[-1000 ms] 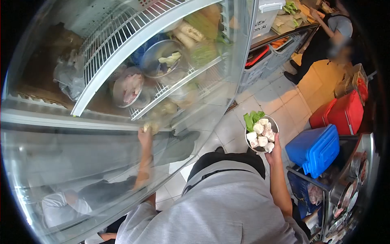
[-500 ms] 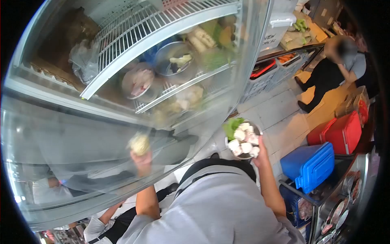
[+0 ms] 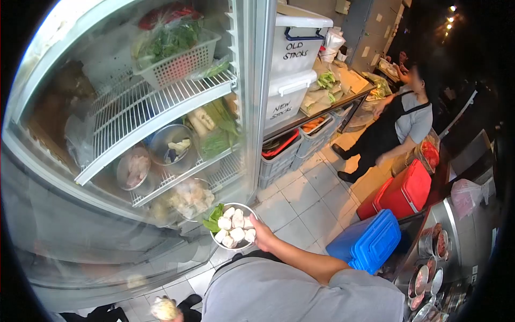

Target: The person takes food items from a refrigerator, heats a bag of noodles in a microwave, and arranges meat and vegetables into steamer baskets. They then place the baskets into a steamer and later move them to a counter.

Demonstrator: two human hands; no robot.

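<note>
My right hand grips the rim of a round metal bowl in front of my waist. In it lie several white, rounded chunks and some green leaves at its left side. At the bottom edge of the view, my left hand is mostly cut off. Its fingers hold a pale yellow, rounded clump whose kind I cannot make out. A glass-fronted fridge stands ahead and to the left of the bowl.
Fridge shelves hold a white basket of greens and metal bowls. White bins stand beside it. A co-worker stands at the right, beyond a red cooler and blue cooler. Metal bowls of food sit lower right.
My view has turned to the right. The left hand with the pale clump has dropped toward the bottom edge. My right hand still holds the bowl, now across my front, nearer the fridge.
</note>
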